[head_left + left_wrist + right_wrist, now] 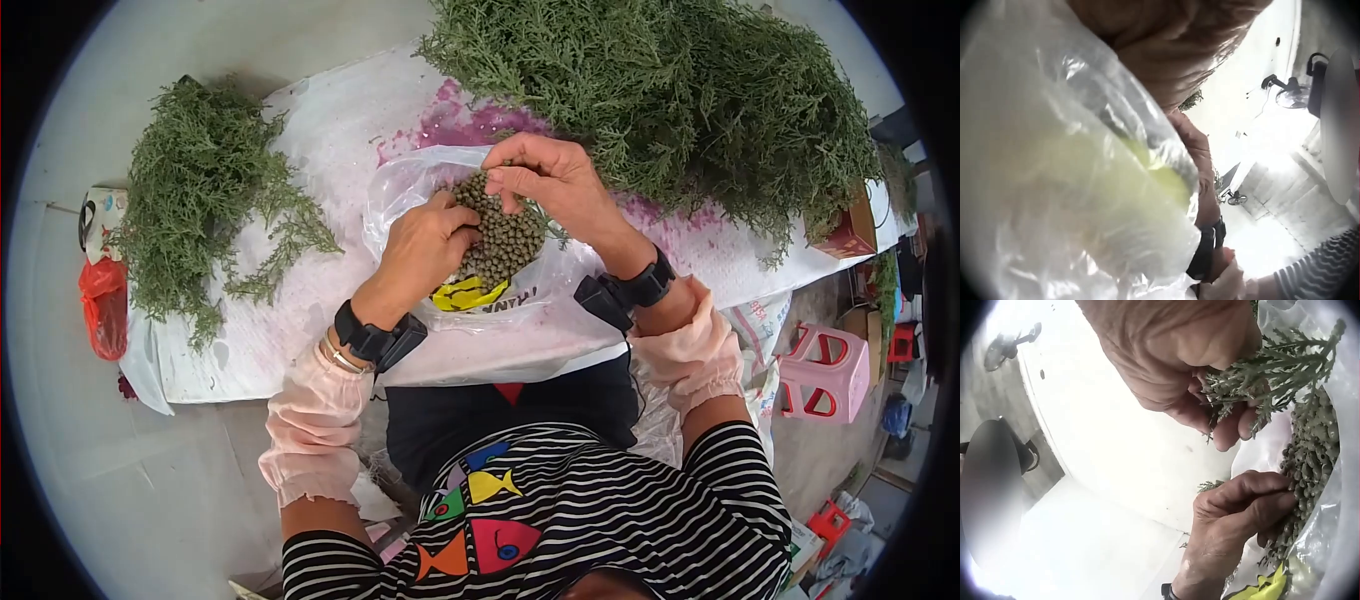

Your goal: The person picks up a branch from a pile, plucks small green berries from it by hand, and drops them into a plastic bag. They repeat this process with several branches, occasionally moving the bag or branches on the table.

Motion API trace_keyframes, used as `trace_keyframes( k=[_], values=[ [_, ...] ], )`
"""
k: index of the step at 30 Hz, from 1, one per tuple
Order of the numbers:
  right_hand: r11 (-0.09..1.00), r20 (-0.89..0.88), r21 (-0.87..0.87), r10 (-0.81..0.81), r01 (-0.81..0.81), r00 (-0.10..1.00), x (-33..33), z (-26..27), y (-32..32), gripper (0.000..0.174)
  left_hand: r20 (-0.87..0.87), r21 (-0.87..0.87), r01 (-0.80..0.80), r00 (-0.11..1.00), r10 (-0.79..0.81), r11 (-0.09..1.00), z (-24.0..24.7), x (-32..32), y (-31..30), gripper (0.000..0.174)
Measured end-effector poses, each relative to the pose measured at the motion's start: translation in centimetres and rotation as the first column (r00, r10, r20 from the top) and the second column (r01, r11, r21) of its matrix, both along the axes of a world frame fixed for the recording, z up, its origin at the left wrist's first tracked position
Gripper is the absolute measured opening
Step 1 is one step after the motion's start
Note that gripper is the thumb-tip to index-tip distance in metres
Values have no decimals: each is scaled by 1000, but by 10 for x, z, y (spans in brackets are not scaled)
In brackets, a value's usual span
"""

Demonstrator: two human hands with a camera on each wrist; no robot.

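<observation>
A clear plastic bag (400, 190) with black lettering and a yellow patch (468, 294) lies open on the table, filled with small round green seed cones (510, 235). My left hand (425, 245) has its fingertips in among the cones, thumb and forefinger pinched together there. Over the bag's far side, my right hand (560, 185) pinches a leafy evergreen sprig (1272, 375) between thumb and fingers. In the right wrist view the sprig hangs above the cones. The bag's plastic fills much of the left wrist view.
A large heap of evergreen branches (670, 100) covers the back right of the white table cover (320, 110), which has purple stains. A smaller heap (195, 190) lies at the left. Beside the table stand a red bag (103, 310) and a pink stool (840, 375).
</observation>
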State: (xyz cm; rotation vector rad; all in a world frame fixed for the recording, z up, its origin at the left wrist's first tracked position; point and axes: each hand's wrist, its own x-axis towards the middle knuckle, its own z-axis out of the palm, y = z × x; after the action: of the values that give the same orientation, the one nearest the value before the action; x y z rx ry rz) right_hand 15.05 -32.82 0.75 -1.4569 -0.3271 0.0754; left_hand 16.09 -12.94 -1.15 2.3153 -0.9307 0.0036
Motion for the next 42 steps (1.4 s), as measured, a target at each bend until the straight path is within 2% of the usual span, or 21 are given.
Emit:
trace_keyframes(
  k=[2,5,6,7,9,10,13,14,17,24,27,31,34,36,39,42],
  values=[
    [999,-25,18,27,-26,999,1,-3,1,8,-13,5,5,1000,-5,1000,-2,4,3,16],
    [999,-46,-8,42,-42,998,0,-5,3,7,-318,-311,-39,946,-65,949,-6,9,12,12],
    [998,-46,-42,35,-37,998,-1,-4,4,7,-318,-313,-43,946,-62,949,-3,10,14,12],
    [997,-40,-76,28,-31,999,-2,-3,5,6,-505,-371,-180,862,-35,911,6,10,16,12],
    [998,-24,-47,28,-29,999,-3,-3,8,6,-803,-394,-458,594,-55,797,22,13,20,12],
    [999,-16,-17,27,-27,1000,-4,-3,9,6,-798,-400,-458,600,-56,794,24,14,20,12],
    [1000,13,18,22,-23,1000,-6,-3,12,7,-792,-608,-586,399,-463,536,26,13,9,16],
    [999,27,31,14,-15,1000,-6,-4,12,8,-788,-613,-582,403,-465,534,25,14,6,16],
    [999,44,30,-13,12,999,-7,-4,11,9,-765,-602,-647,298,-572,469,11,15,-3,21],
    [999,-2,5,-37,37,999,-9,-6,16,12,-741,-593,-684,260,-619,424,-3,15,-1,20],
    [992,-9,-122,-11,10,1000,-9,-7,14,12,-732,-601,-679,257,-631,421,-5,14,0,19],
    [981,41,-190,-38,46,998,-10,-6,14,9,-719,-612,-674,258,-645,414,-8,12,-1,18],
    [984,68,-163,-64,74,996,-11,-5,14,9,-699,-629,-670,264,-664,396,-11,13,-1,18],
    [985,83,-148,-76,88,994,-11,-4,14,9,-681,-607,-709,230,-695,360,-15,14,-1,15],
    [994,89,-41,-97,100,991,-11,-3,14,8,-671,-591,-729,208,-711,345,-17,14,-1,14],
    [993,79,-67,-92,97,993,-12,-2,16,8,-672,-582,-734,193,-715,349,-17,14,-1,15]
  ],
)
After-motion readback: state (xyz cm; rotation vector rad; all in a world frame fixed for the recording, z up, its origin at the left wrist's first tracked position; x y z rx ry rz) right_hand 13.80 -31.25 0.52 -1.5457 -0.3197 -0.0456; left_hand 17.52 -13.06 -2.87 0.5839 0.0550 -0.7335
